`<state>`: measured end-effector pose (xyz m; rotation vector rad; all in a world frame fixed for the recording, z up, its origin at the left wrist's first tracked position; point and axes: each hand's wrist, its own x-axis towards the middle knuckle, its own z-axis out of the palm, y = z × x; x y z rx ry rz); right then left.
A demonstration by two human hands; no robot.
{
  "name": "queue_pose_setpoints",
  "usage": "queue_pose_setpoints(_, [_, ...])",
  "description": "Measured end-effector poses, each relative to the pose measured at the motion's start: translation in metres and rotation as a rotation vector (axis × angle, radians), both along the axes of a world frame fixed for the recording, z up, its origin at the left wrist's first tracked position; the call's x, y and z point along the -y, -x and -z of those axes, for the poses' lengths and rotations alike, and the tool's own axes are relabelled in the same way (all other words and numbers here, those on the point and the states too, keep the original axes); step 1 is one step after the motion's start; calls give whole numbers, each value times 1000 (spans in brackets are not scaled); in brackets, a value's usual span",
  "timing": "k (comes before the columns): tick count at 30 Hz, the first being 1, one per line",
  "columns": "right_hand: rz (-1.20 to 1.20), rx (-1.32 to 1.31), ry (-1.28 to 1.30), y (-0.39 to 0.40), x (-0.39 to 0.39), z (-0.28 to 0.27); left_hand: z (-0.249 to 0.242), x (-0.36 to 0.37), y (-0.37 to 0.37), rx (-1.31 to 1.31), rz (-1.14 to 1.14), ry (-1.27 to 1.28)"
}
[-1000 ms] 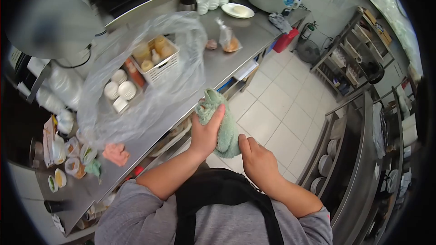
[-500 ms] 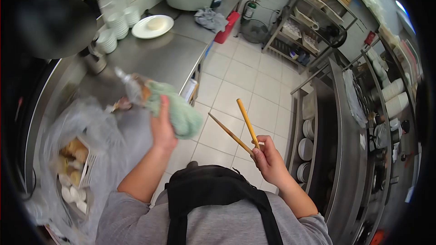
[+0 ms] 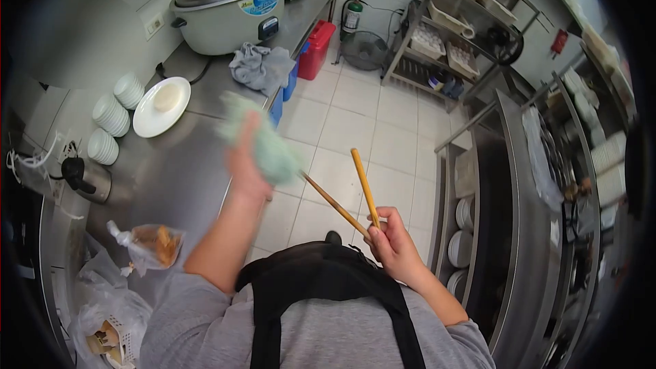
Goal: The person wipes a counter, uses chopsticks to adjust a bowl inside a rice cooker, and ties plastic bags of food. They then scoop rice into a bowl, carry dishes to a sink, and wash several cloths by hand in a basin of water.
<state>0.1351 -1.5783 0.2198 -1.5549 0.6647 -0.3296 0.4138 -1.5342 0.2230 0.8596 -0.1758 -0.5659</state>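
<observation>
My left hand (image 3: 247, 167) is blurred by motion and closed on a pale green cloth (image 3: 268, 147), held over the edge of the steel counter. In my right hand (image 3: 393, 242) are two wooden sticks (image 3: 365, 188), gripped near their lower ends and spread apart at the top. The tip of the darker stick is close to the cloth's lower end; whether they touch I cannot tell. A knotted clear bag with brown food (image 3: 160, 246) lies on the counter, left of my left forearm.
A white plate (image 3: 162, 107), stacked white cups (image 3: 111, 115), a kettle (image 3: 87, 179), a grey cloth (image 3: 261, 68) and a large cooker (image 3: 229, 10) stand along the counter (image 3: 171, 171). Shelves with plates (image 3: 460, 238) are on the right. A red bin (image 3: 316, 50) is ahead.
The view has shifted left. My left hand and the green cloth have moved up and away from the food bag, which now shows fully. My right hand still holds the sticks.
</observation>
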Motion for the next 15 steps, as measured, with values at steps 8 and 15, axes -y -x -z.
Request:
queue_pose_setpoints(8, [-115,-47,449,-72,188,-4,-23,111,-72,30,-51,-73])
queue_pose_setpoints(15, [-189,-130,1333,-224,290,-15,15,239,-110,35,168,-17])
